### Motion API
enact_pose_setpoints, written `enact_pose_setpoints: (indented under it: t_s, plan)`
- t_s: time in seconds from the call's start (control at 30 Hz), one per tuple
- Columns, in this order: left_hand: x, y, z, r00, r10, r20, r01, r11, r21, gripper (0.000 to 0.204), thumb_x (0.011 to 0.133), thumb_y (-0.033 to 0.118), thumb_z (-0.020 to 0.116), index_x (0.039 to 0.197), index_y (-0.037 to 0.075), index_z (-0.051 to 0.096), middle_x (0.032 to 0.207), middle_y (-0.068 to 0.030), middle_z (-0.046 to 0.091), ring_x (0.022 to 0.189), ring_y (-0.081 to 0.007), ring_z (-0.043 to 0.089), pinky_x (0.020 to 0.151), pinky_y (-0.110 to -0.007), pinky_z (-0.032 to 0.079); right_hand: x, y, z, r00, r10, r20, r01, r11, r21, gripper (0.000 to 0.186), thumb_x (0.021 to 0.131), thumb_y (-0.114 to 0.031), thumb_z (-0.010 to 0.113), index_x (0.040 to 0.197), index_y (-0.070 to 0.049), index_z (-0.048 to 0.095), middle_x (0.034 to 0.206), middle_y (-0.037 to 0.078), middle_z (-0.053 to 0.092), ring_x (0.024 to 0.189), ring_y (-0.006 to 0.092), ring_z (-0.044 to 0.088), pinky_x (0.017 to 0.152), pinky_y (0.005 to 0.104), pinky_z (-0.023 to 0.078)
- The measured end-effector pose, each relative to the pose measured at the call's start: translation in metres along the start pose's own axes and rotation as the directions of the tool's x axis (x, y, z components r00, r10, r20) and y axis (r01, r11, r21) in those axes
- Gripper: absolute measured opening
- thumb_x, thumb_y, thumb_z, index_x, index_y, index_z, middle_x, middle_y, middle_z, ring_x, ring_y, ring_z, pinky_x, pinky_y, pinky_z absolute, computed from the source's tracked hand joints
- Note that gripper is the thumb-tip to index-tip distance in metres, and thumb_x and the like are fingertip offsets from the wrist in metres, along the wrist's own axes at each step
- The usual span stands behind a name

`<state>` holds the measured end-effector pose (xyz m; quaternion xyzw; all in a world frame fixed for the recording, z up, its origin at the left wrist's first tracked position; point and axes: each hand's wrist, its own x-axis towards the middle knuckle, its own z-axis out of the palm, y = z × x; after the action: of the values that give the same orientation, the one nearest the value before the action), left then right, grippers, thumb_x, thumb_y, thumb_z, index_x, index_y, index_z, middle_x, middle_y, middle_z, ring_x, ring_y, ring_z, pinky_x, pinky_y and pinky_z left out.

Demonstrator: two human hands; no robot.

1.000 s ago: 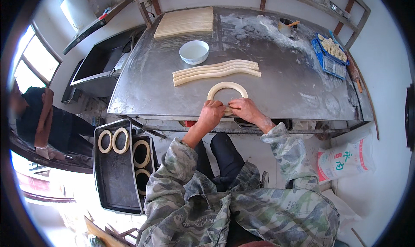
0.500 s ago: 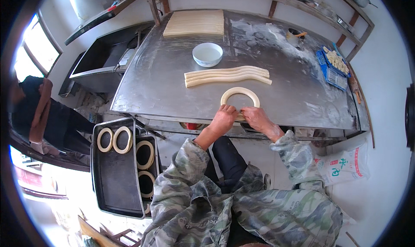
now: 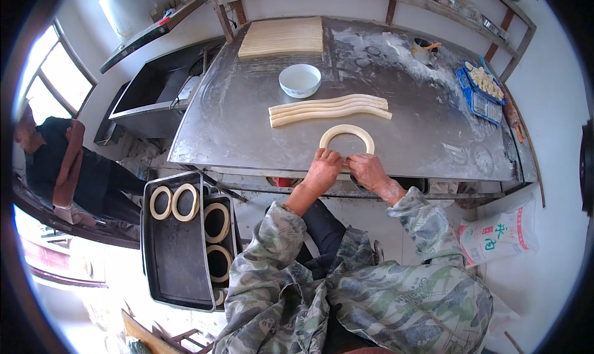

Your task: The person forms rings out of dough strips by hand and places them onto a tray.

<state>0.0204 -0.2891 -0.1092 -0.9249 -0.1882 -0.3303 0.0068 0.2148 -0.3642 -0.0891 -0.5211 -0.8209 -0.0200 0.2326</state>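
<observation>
A pale dough ring (image 3: 346,129) lies at the near edge of the metal table, its arc curving away from me. My left hand (image 3: 324,168) grips its near left end, fingers curled. Close beside it, my right hand (image 3: 369,171) is closed on the near right end. The fingers hide where the two ends come together. Just beyond the ring lie several long dough strips (image 3: 331,111) side by side. Behind them stands a white bowl (image 3: 300,80) holding what looks like clear liquid.
A sheet of dough strips (image 3: 281,37) lies at the table's far left. Black trays (image 3: 176,261) with dough rings (image 3: 185,202) stand at my left. Dough pieces on blue packaging (image 3: 482,91), a rolling pin (image 3: 512,116) and a cup (image 3: 423,49) are rightward. A person (image 3: 74,162) stands far left.
The whole view has shifted slightly, so the table and trays appear a little to the right. Both hands remain closed on the ring's near ends; the fingers have barely moved.
</observation>
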Motion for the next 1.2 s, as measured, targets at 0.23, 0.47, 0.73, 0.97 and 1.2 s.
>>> enact_pose_setpoints:
  t_s: [0.23,0.47,0.73,0.97,1.2]
  plan:
    - [-0.006,-0.013,0.001,0.922,-0.384,-0.05,0.381,0.923,-0.048,0.019,0.082,0.019,0.069,0.095,0.005,0.071,0.115,-0.0128,0.066,0.11,-0.0325,0.061,0.092,-0.047,0.049,0.009,-0.019,0.012,0.962,-0.045,-0.269,0.071,0.994,0.087,0.019,0.083,-0.019,0.07,0.091,-0.004,0.063,0.1,0.012,0.062,0.088,0.0346,0.065,0.077,0.0475,0.053]
    - [0.038,-0.021,-0.002,0.631,-0.768,0.111,0.725,0.634,0.269,0.028,0.085,0.031,0.068,0.093,0.004,0.075,0.113,-0.0162,0.067,0.106,-0.0366,0.063,0.088,-0.049,0.052,0.016,0.05,-0.007,0.847,0.383,-0.368,-0.394,0.918,0.049,0.018,0.083,-0.021,0.072,0.086,-0.005,0.066,0.096,0.013,0.065,0.09,0.0355,0.066,0.075,0.0477,0.055]
    - [0.059,-0.011,0.012,0.51,-0.856,0.085,0.83,0.516,0.213,0.024,0.083,0.022,0.062,0.095,0.004,0.073,0.1,-0.0216,0.071,0.093,-0.0411,0.071,0.082,-0.05,0.055,0.012,0.07,0.026,0.804,0.531,-0.267,-0.534,0.843,0.067,0.024,0.081,-0.024,0.072,0.09,-0.002,0.071,0.098,0.018,0.069,0.09,0.0383,0.068,0.078,0.0467,0.056]
    - [0.033,-0.017,0.0,0.28,-0.74,0.612,0.507,-0.428,-0.749,0.027,0.089,0.018,0.069,0.102,-0.006,0.067,0.083,-0.0158,0.069,0.075,-0.0294,0.071,0.061,-0.041,0.058,0.003,0.076,0.019,0.578,0.596,0.558,-0.312,-0.47,0.826,0.039,0.099,-0.01,0.056,0.133,0.009,0.051,0.112,0.023,0.069,0.091,0.0299,0.072,0.077,0.0434,0.059]
    - [-0.079,-0.029,-0.115,0.356,-0.806,0.473,0.172,-0.441,-0.881,0.033,0.097,0.015,0.06,0.124,-0.004,0.059,0.106,-0.0142,0.07,0.076,-0.0218,0.069,0.068,-0.037,0.061,0.082,-0.058,0.035,0.718,0.289,0.633,-0.485,-0.445,0.753,0.043,0.101,-0.01,0.049,0.144,-0.003,0.047,0.13,0.017,0.063,0.106,0.0314,0.068,0.078,0.0439,0.058]
